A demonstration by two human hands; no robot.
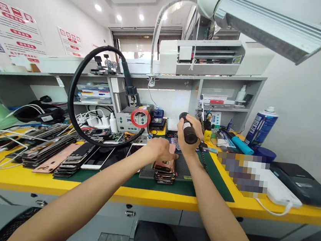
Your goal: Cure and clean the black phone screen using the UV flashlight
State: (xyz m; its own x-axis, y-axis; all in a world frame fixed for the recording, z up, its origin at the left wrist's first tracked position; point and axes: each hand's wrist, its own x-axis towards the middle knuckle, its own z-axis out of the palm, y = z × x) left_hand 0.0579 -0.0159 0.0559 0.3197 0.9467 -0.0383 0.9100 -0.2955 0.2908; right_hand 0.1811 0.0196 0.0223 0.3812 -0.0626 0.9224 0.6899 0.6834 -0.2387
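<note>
My right hand is wrapped round a black cylindrical tool with a dark cord, raised above the mat. At the top of a small stack of phone parts, my left hand bends over a pinkish phone piece. Its fingers are closed and partly hidden, and one fingertip reaches the right edge of that piece. The stack rests on a grey perforated pad over a dark green mat.
Left of the hands lie white-framed phones and stacks of phone parts. A black hose loops above them. A lamp hangs overhead. At right are a white power strip, a dark case and a blue spray can.
</note>
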